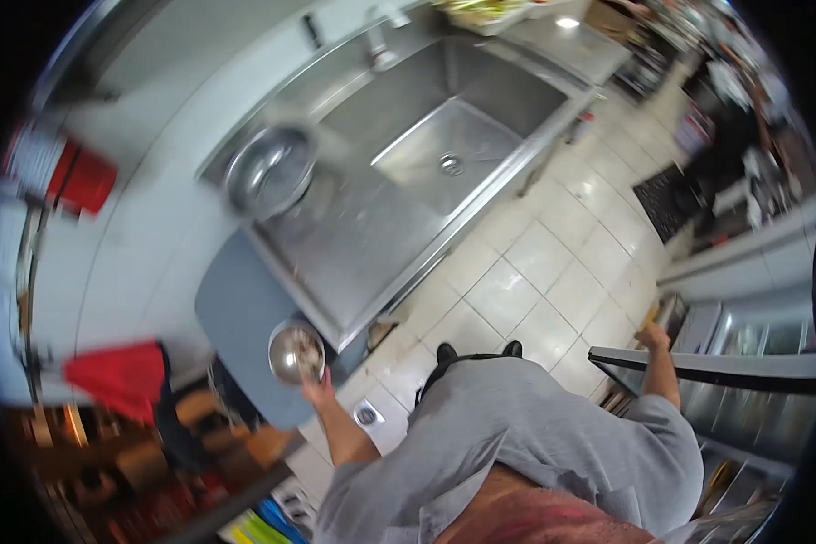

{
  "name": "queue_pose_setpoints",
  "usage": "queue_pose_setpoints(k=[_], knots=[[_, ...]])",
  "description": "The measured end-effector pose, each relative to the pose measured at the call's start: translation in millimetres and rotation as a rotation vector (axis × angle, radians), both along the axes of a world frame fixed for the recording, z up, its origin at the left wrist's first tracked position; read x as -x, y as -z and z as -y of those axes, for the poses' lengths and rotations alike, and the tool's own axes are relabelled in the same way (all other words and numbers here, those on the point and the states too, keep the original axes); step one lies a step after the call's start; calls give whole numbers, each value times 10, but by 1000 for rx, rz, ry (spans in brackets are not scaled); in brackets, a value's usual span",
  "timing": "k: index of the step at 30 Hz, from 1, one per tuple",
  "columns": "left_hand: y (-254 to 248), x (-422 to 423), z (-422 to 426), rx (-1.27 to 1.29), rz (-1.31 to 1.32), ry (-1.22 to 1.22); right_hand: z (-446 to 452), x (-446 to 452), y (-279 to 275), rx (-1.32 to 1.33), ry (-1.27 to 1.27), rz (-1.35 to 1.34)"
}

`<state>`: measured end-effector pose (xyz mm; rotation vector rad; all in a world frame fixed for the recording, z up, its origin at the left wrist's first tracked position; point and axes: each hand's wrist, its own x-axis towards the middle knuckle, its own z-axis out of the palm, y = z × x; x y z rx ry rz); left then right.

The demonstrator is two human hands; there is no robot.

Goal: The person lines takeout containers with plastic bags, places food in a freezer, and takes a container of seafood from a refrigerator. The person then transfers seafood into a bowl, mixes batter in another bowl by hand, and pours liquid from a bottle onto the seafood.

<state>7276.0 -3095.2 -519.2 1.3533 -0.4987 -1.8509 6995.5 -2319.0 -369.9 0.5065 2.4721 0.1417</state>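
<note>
My left hand [317,388] grips the near rim of a small metal bowl [284,355], with its fingers closed. Pale, brownish pieces of food lie in the bowl, too blurred to name. The bowl is over the end of a grey tabletop [245,313]; whether it touches the top I cannot tell. Out to the other side, my right hand [653,337] is by the edge of a glass-panelled fridge door [725,364]. Its fingers look curled, with something yellow at their tips that I cannot make out.
A steel sink [462,136] with a tap [379,50] and a drainboard lies ahead. On the drainboard stands a large metal bowl [272,172]. A red container [83,177] is on the wall, with red cloth [118,376] below. Another person [743,136] is at far right.
</note>
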Motion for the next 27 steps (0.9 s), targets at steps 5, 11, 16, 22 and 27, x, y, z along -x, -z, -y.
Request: queue_pose_setpoints(k=[5, 11, 16, 22, 27], knots=[[-182, 64, 441, 185, 232, -214, 440, -881, 1170, 393, 475, 245], [-2034, 808, 196, 651, 219, -285, 965, -1296, 1570, 611, 558, 198], [-2413, 1595, -49, 736, -139, 110, 694, -500, 1805, 664, 401, -18], [-2729, 2933, -1394, 632, -247, 360, 415, 634, 1395, 792, 371, -305], [-2776, 3977, -2443, 585, -216, 576, 126, 1302, 1379, 795, 186, -303]])
